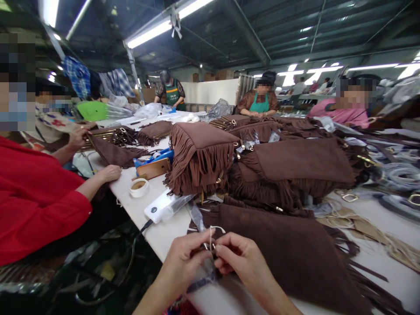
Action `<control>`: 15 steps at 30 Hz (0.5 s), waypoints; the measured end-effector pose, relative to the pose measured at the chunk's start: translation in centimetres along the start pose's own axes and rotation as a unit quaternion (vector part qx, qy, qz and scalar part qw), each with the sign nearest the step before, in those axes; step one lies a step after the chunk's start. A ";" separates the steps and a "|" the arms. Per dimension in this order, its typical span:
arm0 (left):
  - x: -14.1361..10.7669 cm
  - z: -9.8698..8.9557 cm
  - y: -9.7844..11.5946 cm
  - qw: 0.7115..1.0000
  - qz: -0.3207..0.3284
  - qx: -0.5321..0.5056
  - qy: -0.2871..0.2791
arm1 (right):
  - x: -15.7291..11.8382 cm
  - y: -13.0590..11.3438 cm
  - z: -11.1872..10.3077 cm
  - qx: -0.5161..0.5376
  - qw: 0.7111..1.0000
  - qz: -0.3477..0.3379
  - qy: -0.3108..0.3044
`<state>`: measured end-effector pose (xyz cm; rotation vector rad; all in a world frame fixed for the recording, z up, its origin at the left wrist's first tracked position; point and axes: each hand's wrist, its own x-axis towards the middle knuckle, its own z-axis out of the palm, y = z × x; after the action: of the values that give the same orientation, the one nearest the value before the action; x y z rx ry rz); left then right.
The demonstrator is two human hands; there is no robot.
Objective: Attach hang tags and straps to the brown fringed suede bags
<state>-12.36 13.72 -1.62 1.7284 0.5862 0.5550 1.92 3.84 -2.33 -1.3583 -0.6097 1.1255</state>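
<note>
At the near edge of the table my left hand (188,253) pinches a small piece of metal hardware (207,247), partly covered by the fingers. My right hand (238,256) meets it there, thumb and finger closed on a thin white cord (216,228) that loops up above the fingertips. A strip of clear plastic (197,216) hangs by the hardware. Under and beside my hands lies a flat brown fringed bag (282,245). Its link to the hardware is hidden by my fingers.
More brown fringed bags (203,135) are piled ahead. To the left are a white power strip (160,208), a tape roll (139,187), a phone (153,168) and a blue tape dispenser (166,155). A person in a red sleeve (42,197) sits left; other people work across the table.
</note>
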 end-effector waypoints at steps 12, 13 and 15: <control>-1.4 -4.6 2.1 0.962 0.073 0.245 0.098 | 0.5 -0.7 -1.3 0.025 1.000 0.009 0.012; -1.6 -5.7 2.2 0.959 0.054 0.239 0.140 | 0.7 -0.8 -1.5 0.033 0.999 0.017 0.016; -2.1 -7.9 2.2 0.954 0.026 0.219 0.204 | 0.9 -0.7 -1.8 0.042 0.999 0.026 0.019</control>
<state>-18.84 17.75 2.08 2.0632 1.0186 0.8797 4.08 3.92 -2.18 -1.3273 -0.4970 1.1533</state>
